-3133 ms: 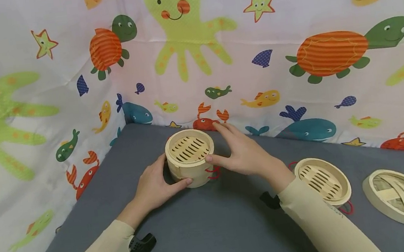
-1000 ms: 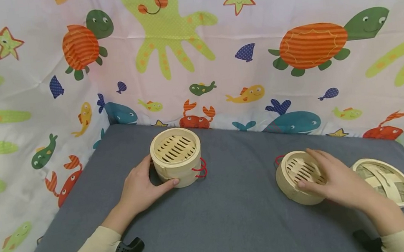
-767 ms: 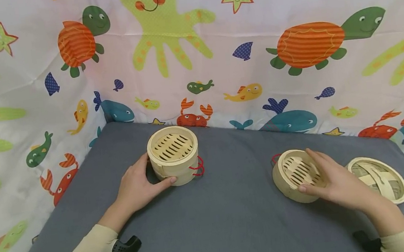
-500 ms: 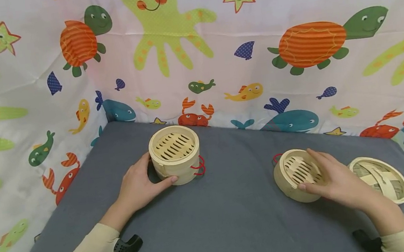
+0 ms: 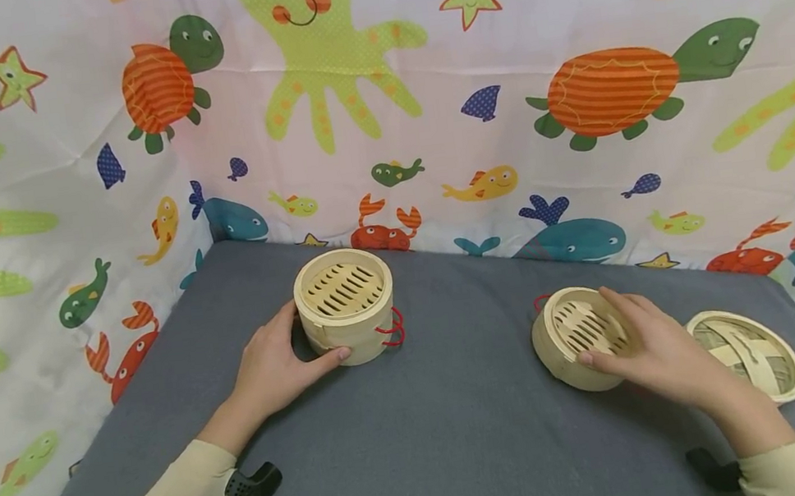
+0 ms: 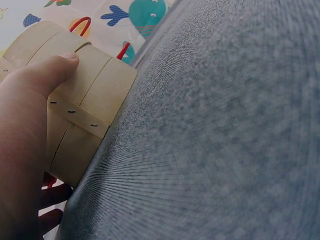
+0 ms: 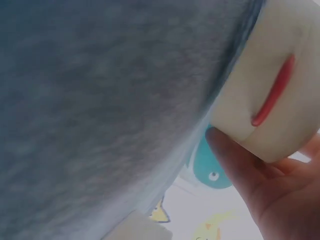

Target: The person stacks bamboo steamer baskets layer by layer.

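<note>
My left hand (image 5: 271, 369) grips a stack of round bamboo steamer baskets (image 5: 356, 332) standing on the grey cloth, thumb across its front. The left wrist view shows the thumb pressed on the stack's side (image 6: 95, 75), with red cord loops beyond. My right hand (image 5: 659, 348) holds a single bamboo steamer basket (image 5: 567, 355) by its right side, the slatted inside facing up and slightly tilted. In the right wrist view a red cord (image 7: 275, 92) crosses that basket's wall. Whether its base touches the cloth is unclear.
A bamboo steamer lid (image 5: 762, 369) with crossed bands lies on the grey cloth (image 5: 451, 440) at the right, partly behind my right wrist. A printed sea-animal curtain (image 5: 381, 117) borders the back and left of the table.
My right hand has left the stack and taken hold of the basket at the right, which has just shifted slightly left and back. The left hand still grips the stack.
</note>
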Tool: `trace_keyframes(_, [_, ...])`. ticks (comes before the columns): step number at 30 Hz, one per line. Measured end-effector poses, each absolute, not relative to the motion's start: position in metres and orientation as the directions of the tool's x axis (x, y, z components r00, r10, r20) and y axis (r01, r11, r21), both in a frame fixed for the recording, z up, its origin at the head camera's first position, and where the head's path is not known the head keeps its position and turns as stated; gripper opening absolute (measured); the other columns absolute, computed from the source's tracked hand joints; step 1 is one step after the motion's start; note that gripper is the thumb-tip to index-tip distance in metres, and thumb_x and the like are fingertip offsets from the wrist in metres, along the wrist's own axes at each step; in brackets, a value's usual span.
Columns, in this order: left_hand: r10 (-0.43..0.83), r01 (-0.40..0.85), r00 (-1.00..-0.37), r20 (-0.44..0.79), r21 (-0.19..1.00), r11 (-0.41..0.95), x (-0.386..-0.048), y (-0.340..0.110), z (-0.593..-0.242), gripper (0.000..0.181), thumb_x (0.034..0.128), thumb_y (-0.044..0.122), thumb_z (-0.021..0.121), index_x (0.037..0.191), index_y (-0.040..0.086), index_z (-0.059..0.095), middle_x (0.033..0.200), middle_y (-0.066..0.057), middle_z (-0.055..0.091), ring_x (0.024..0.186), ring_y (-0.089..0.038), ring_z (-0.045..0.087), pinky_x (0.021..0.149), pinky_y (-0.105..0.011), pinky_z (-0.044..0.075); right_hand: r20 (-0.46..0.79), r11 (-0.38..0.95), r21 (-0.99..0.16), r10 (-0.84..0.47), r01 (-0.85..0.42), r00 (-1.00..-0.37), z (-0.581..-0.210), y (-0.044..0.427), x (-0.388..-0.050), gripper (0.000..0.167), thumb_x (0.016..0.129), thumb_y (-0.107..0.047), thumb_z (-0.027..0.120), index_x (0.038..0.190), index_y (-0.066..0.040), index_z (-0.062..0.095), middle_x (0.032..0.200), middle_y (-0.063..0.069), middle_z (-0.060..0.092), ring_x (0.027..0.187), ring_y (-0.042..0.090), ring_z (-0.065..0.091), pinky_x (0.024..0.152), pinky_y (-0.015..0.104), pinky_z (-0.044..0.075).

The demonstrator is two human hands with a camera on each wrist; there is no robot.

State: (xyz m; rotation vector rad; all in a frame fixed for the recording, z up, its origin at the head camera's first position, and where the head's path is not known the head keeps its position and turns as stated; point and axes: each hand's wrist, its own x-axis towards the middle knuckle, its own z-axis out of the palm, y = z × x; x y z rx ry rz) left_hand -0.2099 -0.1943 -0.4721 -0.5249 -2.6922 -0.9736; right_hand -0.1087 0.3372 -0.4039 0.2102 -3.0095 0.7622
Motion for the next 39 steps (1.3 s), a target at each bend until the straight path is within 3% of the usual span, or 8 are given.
trace_keyframes(18, [0.248, 0.396, -0.914, 0.320, 0.581, 0.711, -0.210, -0.194, -0.472, 0.112, 0.0800, 0.077, 0.084, 0.163, 0.012, 0.047, 0.153, -0.012, 0.062, 0.133, -0.039, 0.064, 0.104, -0.068, 0.049, 0.086, 0.842, -0.515, -0.136, -0.161, -0.987, -0.374, 0.289, -0.134, 0.106, 0.094, -0.061, 0.080, 0.174, -0.012, 0.030, 0.168, 0.024, 0.039, 0.149, 0.049, 0.043, 0.110, 0.076, 0.039])
trace_keyframes(39, [0.249, 0.398, -0.914, 0.322, 0.583, 0.709, -0.209, -0.193, -0.470, 0.111, 0.0809, 0.075, 0.085, 0.164, 0.012, 0.047, 0.154, -0.011, 0.062, 0.134, -0.038, 0.063, 0.105, -0.067, 0.050, 0.161, 0.810, -0.525, -0.205, -0.260, -0.965, -0.352, 0.229, -0.165, 0.099, 0.093, -0.064, 0.080, 0.168, -0.012, 0.041, 0.159, 0.016, 0.051, 0.140, 0.037, 0.052, 0.109, 0.066, 0.045])
